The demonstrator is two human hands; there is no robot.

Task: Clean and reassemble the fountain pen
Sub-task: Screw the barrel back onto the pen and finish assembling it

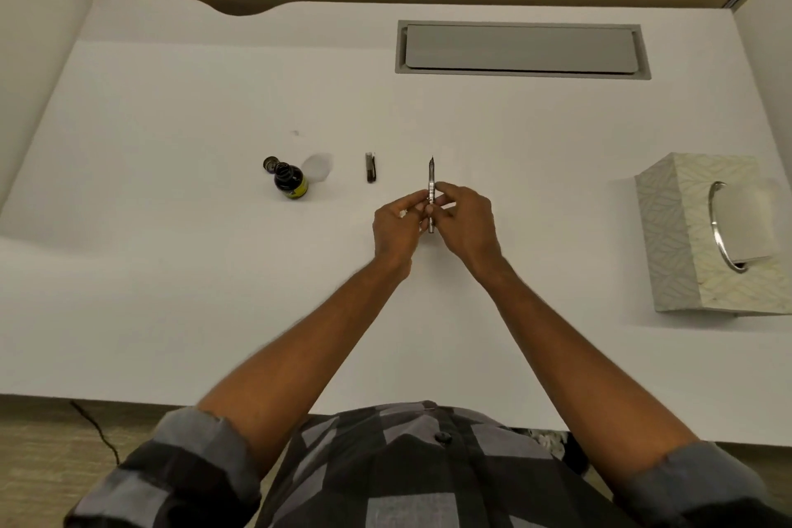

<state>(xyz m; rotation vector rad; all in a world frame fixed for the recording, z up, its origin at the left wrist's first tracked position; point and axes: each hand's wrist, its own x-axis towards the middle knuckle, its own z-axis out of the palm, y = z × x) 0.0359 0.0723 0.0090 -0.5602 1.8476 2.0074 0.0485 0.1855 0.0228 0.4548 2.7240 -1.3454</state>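
Note:
A slim silver fountain pen (431, 178) stands almost upright above the white desk (171, 270), nib pointing away from me. My left hand (396, 229) pinches its lower barrel from the left. My right hand (465, 223) grips its middle from the right with fingertips. The dark pen cap (370, 173) lies flat on the desk, left of the pen and apart from both hands.
An open dark ink bottle (290, 181) stands at centre left, its round lid (269, 164) beside it and a small clear cup (318, 167) to its right. A patterned tissue box (685, 236) sits at the right. A grey cable hatch (520, 49) lies at the back.

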